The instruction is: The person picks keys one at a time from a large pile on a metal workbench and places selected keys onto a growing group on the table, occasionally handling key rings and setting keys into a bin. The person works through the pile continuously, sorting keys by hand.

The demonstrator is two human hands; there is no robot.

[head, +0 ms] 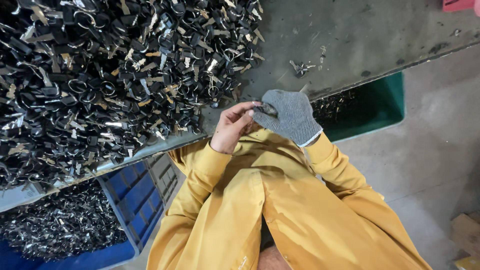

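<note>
The person's bare left hand [232,126] and gloved right hand [290,116] met at the near edge of a grey metal workbench [360,35], fingertips together. The right hand, in a grey knitted glove, was closed around a small dark piece [267,108], apparently one of the black-headed keys, and the left hand's fingers [245,111] curled in to pinch the same piece from the left. How much of the piece each hand held could not be told, since the glove hid most of it.

To the left and far side, a large heap of black-headed keys on wire rings [110,75] covered the bench, spilling close to the hands. A few stray keys [300,68] lay alone on the bare surface just beyond the right hand.

Below the bench on the left stood a blue plastic crate [135,200] filled with shiny metal parts [60,225]. On the right a green bin [380,105] held more dark pieces. Yellow sleeves [200,175] filled the near view.
</note>
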